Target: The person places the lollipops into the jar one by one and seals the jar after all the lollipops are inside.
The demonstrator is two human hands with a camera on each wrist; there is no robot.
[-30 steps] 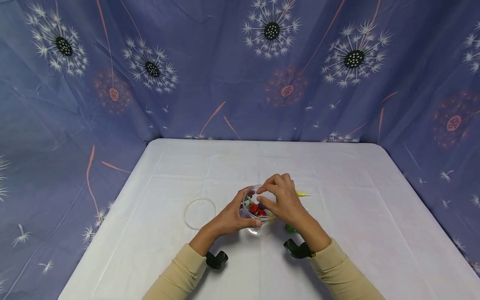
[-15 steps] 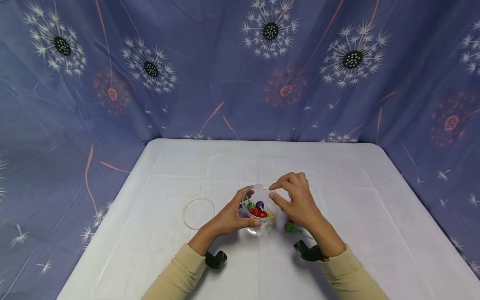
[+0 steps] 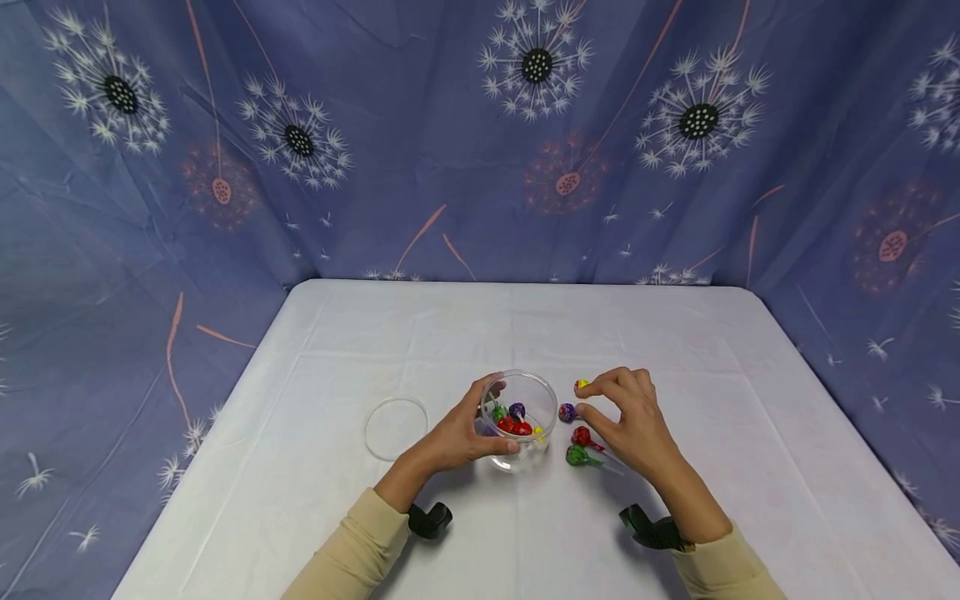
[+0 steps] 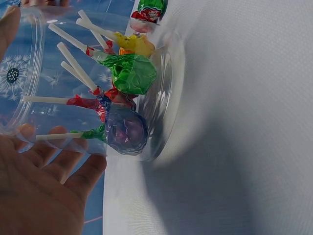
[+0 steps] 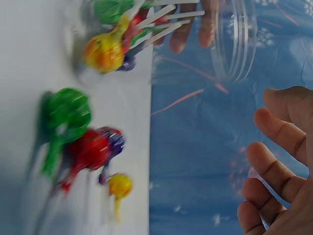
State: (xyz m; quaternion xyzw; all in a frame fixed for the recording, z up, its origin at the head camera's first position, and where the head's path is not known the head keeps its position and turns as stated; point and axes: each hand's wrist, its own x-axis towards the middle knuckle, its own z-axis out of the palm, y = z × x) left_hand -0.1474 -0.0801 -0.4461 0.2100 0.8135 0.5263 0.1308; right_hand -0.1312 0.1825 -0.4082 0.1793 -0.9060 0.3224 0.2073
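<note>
A clear plastic jar [image 3: 517, 461] stands on the table, with several wrapped lollipops inside in red, green, purple and yellow. My left hand [image 3: 461, 437] grips the jar's side, thumb at the front and fingers behind. In the left wrist view, the lollipops' white sticks point toward the jar's mouth. My right hand [image 3: 633, 421] hovers right of the jar with loosely bent fingers and holds nothing. Near it on the table lie a green lollipop [image 3: 577, 455], a red lollipop [image 3: 582, 436], a purple lollipop [image 3: 567, 412] and a yellow lollipop [image 3: 581, 386], partly hidden by the fingers.
A thin clear ring, perhaps the rim of a lid [image 3: 366, 429], lies left of the jar. White cloth covers the table [image 3: 420, 325]. A blue curtain with dandelion prints [image 3: 420, 150] hangs behind and at both sides.
My right hand has moved from over the jar's mouth to the right, above the loose lollipops, which show more fully now. The left hand keeps its grip on the jar.
</note>
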